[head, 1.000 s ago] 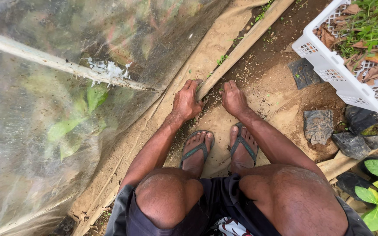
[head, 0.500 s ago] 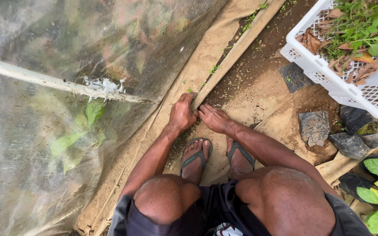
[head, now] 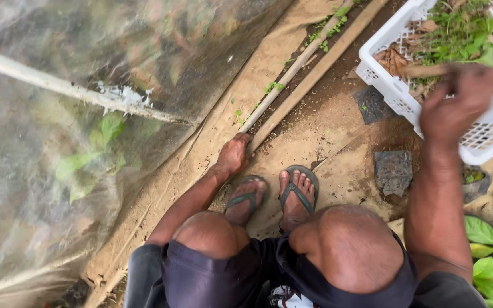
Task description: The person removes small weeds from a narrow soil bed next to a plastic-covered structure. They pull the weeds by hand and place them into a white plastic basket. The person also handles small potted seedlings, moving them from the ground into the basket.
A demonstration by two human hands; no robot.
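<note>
- Nearest, a person squats on bare earth in flip-flops, knees bent and spread; dark shorts show at the lower edge.
- The left hand rests low on the ground at the near end of a thin pole that lies along a tan cloth strip; its fingers are curled, but I cannot tell whether they grip anything; it has stayed by that spot since a moment ago.
- The right hand, which half a second ago lay beside the left on the soil, has lifted and swung over the rim of the white plastic crate; it is blurred, fingers partly bent, contents unclear.
- The crate holds pulled weeds and dry leaves; small green weeds remain along the pole farther off.
</note>
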